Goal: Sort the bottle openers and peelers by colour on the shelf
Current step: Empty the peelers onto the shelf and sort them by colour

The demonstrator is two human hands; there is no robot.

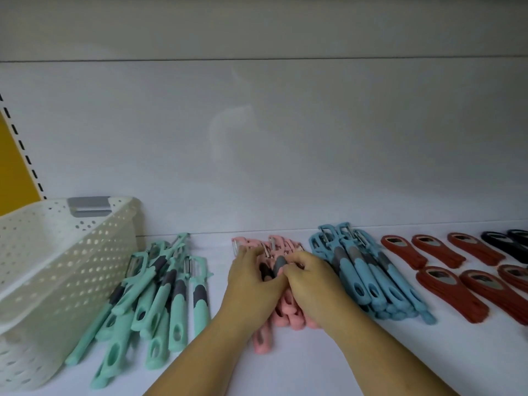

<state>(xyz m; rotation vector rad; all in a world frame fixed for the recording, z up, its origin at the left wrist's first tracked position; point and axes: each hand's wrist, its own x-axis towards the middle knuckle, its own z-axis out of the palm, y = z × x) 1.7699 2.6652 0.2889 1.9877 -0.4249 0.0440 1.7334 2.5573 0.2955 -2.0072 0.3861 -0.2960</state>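
Note:
A pile of pink peelers [283, 312] lies in the middle of the white shelf [285, 367]. Both hands are on it: my left hand [251, 281] covers its left side with fingers curled over the handles, and my right hand [311, 284] covers its right side the same way. Left of them several mint-green peelers [160, 295] lie in a loose heap. On the right a tight stack of blue peelers [368, 275] lies beside my right hand. Farther right are red bottle openers [451, 290] in two rows and black bottle openers [503, 244] at the far right.
A cream perforated basket [57, 267] stands at the left end of the shelf, touching the green heap. The white back wall [257, 152] rises right behind the piles. A yellow panel with a slotted upright [17, 155] is at the far left.

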